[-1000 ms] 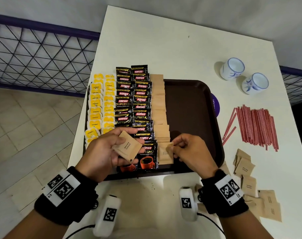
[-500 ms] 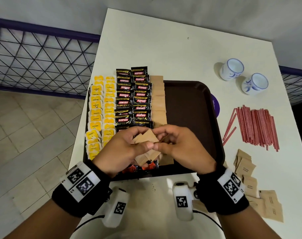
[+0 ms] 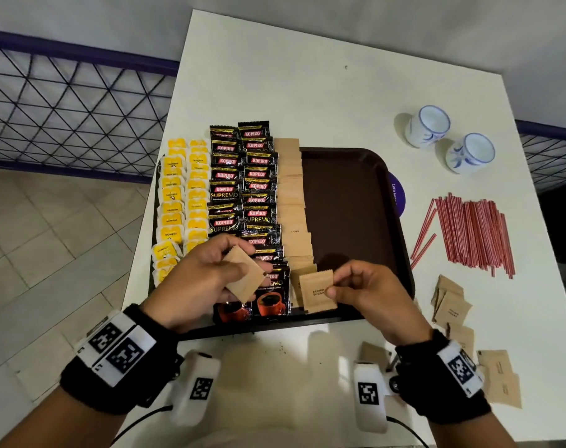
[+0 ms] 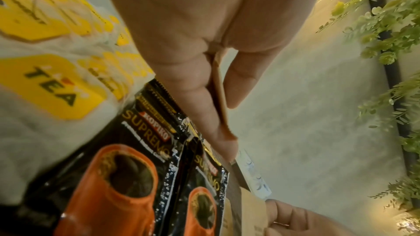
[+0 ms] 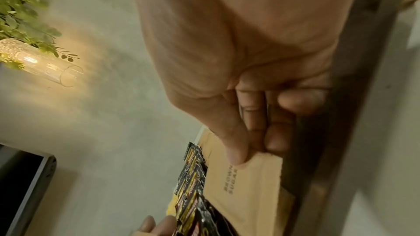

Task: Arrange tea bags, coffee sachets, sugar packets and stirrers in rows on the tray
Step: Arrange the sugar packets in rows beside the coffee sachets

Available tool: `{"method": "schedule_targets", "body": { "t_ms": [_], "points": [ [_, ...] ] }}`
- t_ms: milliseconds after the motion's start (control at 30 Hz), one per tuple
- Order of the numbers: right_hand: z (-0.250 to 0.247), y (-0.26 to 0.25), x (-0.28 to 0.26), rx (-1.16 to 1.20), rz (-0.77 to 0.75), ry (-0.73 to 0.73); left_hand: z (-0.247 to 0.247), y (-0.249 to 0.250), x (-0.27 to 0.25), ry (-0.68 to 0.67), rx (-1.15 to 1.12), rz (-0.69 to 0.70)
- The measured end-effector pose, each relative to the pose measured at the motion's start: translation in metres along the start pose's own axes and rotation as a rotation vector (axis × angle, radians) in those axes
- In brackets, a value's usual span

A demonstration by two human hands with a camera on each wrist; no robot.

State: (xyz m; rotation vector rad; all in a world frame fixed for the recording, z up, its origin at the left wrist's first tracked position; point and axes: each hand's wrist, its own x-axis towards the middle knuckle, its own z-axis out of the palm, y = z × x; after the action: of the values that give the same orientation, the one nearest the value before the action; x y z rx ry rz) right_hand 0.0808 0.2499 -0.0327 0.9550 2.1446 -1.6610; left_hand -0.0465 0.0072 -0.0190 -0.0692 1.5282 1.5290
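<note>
You look down on a white desk (image 3: pixel 307 92) set against a grey wall (image 3: pixel 275 8). To your left, a dark lattice railing (image 3: pixel 65 108) stands over a beige tiled floor (image 3: pixel 49 253).

A: Hands?
B: Left hand (image 3: pixel 201 279) holds a sugar packet (image 3: pixel 244 274); right hand (image 3: pixel 369 294) pinches another sugar packet (image 3: pixel 317 291) over the tray (image 3: pixel 349 202).
A: Bench (image 3: pixel 307 92)?
B: Stirrers (image 3: pixel 472 232), two cups (image 3: pixel 428 126), loose packets (image 3: pixel 451 310).

Bare tray (image 3: pixel 346 202) floor lies open ahead of the right hand (image 3: pixel 369 295); packet rows (image 3: pixel 243 189) fill everything ahead of the left hand (image 3: pixel 197 282).
</note>
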Motion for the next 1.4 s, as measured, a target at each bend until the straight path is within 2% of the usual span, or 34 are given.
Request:
{"method": "schedule_targets", "body": {
  "t_ms": [233,400,600,667,800,900,1400],
  "points": [
    [0.014,-0.001,0.002,-0.047,0.017,-0.011,0.005,-0.005,-0.001,0.004,0.023,0.03],
    [0.022,0.0,0.009,-0.205,0.004,0.04,0.004,-0.007,-0.002,0.01,0.094,0.052],
    [0.02,-0.01,0.006,-0.412,-0.063,0.147,0.011,-0.004,-0.001,0.112,0.187,0.142],
    [0.017,-0.021,0.004,-0.328,-0.141,0.132,0.018,0.0,0.001,0.11,0.183,0.16],
    [0.014,-0.053,0.004,0.016,-0.241,-0.068,0.032,0.01,0.007,0.135,0.17,0.205],
    [0.015,-0.068,0.007,0.138,-0.272,-0.142,0.04,0.017,0.011,0.13,0.178,0.247],
    [0.015,-0.07,0.025,0.248,-0.179,-0.09,0.036,0.014,0.022,0.074,0.124,0.279]
  ]
}}
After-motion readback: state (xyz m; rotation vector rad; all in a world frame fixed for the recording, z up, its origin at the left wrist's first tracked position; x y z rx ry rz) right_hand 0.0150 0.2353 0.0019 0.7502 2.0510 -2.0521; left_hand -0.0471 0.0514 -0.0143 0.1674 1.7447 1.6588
